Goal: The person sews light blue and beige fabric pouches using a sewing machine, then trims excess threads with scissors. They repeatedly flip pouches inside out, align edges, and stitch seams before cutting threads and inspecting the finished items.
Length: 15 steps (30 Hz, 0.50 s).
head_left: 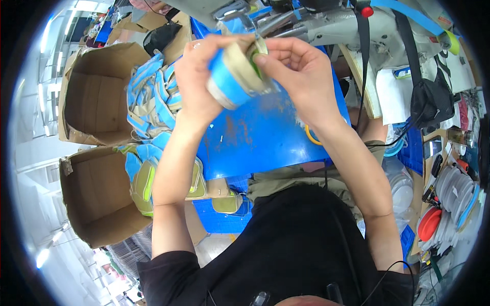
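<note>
A blue and beige fabric band, curled into a loop and blurred, is held up above the far part of the blue surface. The person's left hand is clamped around its left side; the right hand pinches its upper right rim between thumb and fingers. Near the surface's right edge, a yellow ring shows beside the right forearm. Beyond the left edge, blue and beige strips are heaped by one cardboard box, and green-and-blue pieces by another.
</note>
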{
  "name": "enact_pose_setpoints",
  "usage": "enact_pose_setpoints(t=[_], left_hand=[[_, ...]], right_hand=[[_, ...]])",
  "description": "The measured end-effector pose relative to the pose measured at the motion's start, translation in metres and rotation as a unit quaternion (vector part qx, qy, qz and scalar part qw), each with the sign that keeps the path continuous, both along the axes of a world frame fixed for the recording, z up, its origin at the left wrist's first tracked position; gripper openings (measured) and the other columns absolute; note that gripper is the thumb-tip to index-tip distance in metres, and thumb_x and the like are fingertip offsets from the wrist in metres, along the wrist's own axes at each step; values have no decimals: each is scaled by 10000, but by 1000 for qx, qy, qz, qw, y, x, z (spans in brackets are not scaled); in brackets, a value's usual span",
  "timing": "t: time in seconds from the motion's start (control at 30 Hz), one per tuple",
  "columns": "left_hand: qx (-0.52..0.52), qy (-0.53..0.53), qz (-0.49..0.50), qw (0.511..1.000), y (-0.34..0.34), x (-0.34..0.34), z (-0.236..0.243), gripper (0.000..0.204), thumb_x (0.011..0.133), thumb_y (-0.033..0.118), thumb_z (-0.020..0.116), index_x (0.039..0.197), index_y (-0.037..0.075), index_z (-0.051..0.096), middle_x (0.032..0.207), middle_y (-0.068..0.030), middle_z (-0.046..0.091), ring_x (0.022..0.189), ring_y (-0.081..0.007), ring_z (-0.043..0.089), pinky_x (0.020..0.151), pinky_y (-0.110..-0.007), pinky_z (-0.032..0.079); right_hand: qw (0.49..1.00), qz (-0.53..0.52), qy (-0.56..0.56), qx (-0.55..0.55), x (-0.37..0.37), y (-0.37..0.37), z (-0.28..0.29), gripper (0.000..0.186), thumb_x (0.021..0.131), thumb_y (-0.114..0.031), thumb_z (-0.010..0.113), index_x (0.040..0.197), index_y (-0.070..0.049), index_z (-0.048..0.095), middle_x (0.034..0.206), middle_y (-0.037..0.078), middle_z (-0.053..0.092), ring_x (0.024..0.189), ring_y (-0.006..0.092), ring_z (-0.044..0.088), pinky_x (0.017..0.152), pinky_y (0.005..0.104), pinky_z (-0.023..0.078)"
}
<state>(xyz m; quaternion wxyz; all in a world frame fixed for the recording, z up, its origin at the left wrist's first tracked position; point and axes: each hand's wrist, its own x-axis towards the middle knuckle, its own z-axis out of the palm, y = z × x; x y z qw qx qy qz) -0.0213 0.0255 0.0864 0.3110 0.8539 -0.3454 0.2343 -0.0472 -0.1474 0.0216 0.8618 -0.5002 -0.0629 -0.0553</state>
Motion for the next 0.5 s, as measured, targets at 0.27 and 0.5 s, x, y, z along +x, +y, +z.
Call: enact_pose_setpoints(t=[0.27,0.5], left_hand=[[-224,250,0,942,13,3,0,184,1006,267,671,1019,87,705,866,80,645,786,-3,543,684,-187,419],[-276,321,-63,904,4,5,2,206,1026,247,628,1019,41,641,881,45,643,775,-29,571,678,-200,471]], right_hand=[[998,-5,-34,-54,-2,2,-11,272,838,-128,819,1051,11,722,885,46,720,794,87,657,742,229,541],[996,12,-50,-76,-3,0,-7,202,913,-66,748,1097,9,717,924,38,732,825,65,667,770,210,534]])
